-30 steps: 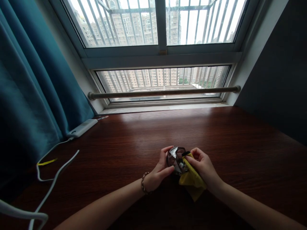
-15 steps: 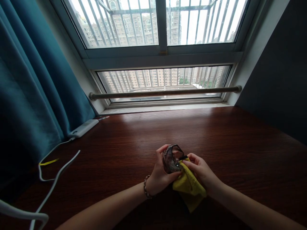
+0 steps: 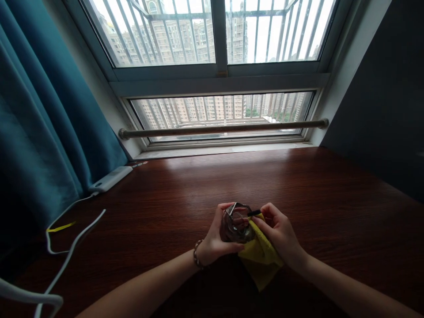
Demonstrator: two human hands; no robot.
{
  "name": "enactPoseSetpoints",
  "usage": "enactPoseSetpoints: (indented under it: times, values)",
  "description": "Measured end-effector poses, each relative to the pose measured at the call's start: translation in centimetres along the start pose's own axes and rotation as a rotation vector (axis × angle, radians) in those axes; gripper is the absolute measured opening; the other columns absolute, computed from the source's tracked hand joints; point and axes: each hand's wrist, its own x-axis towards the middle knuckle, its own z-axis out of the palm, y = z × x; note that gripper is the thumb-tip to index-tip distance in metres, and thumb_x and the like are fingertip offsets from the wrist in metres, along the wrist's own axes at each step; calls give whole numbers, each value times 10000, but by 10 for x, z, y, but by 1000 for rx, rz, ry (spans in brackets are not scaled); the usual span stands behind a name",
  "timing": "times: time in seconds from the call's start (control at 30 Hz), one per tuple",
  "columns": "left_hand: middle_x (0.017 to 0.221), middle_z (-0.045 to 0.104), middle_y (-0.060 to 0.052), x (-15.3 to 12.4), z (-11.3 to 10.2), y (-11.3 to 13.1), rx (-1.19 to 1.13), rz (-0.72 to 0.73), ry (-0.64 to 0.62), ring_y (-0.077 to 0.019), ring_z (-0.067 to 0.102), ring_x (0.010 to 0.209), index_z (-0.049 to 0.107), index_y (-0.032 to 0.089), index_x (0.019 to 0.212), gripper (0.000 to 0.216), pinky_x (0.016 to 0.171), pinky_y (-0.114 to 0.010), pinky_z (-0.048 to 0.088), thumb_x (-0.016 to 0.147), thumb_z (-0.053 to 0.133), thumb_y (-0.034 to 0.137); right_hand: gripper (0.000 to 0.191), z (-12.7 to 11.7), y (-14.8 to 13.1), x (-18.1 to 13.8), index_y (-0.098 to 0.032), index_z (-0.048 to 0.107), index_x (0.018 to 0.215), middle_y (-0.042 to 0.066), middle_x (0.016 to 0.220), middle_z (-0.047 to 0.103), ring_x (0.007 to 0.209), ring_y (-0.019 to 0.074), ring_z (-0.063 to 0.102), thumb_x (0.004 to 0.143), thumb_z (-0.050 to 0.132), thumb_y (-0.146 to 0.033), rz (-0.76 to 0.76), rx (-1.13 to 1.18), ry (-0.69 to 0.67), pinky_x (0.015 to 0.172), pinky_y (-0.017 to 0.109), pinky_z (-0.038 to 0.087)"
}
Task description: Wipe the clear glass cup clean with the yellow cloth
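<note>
My left hand [image 3: 217, 234], with a braided bracelet at the wrist, is curved around a clear glass cup [image 3: 236, 227] with an angular rim. The glass is tilted, its opening facing up and to the right. In my right hand [image 3: 280, 232], a yellow cloth [image 3: 261, 260] is pinched between thumb and fingers, and its lower corner hangs down. A short black piece [image 3: 254, 213] shows at the cloth's top edge; I cannot tell what it is. The cloth meets the right side of the glass. Both hands are above the dark wooden surface [image 3: 185, 190].
A white power strip [image 3: 111, 179] lies at the left by the blue curtain [image 3: 62, 132]. White cables [image 3: 74, 247] and a yellow strip [image 3: 62, 227] are in front of it. At the back, a metal rail [image 3: 225, 129] crosses the window; a dark wall [image 3: 384, 115] stands right.
The glass has turned slightly in my left hand, so more of its opening shows. My right hand, still pinching the cloth, has shifted a little at the rim. The whole view has drifted slightly.
</note>
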Motion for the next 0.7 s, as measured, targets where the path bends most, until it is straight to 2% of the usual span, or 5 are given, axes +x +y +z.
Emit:
enactPoseSetpoints:
  times: [0.1,0.17,0.3,0.5,0.7]
  values:
    - [1349,431,-125,5,-4,-1,-146,-111,-55,-297,524,1170,334,255,1268,818,972,-399,443,598,754,47,362,-3,5,4,-143,437,782,24,735,477,674,135,457,812,636,-444,-7,-76,38,582,254,391]
    - [1346,446,-118,7,-5,0,-193,-155,-40,-275,523,1177,333,259,1299,844,978,-365,439,601,746,22,365,-5,9,7,-144,437,780,23,734,476,676,137,459,811,636,-449,-6,-87,45,587,257,394]
    - [1333,448,-101,9,-4,0,-153,-191,-36,-251,485,1214,291,276,1340,915,1010,-363,408,598,751,4,381,-5,10,7,-146,427,784,23,744,474,679,138,473,796,651,-454,13,-37,59,593,260,399]
    - [1274,486,-88,5,2,-2,89,-134,-28,-223,503,1181,298,254,1264,896,1011,-372,412,550,790,26,373,-6,1,6,-149,426,817,25,752,506,684,136,473,798,656,-442,17,43,109,596,251,406]
    - [1313,454,-96,2,6,-9,137,11,42,-239,478,1224,264,251,1214,848,1079,-426,350,576,779,32,387,-3,2,3,-141,430,823,23,756,494,694,136,469,780,671,-441,21,26,58,607,252,406]
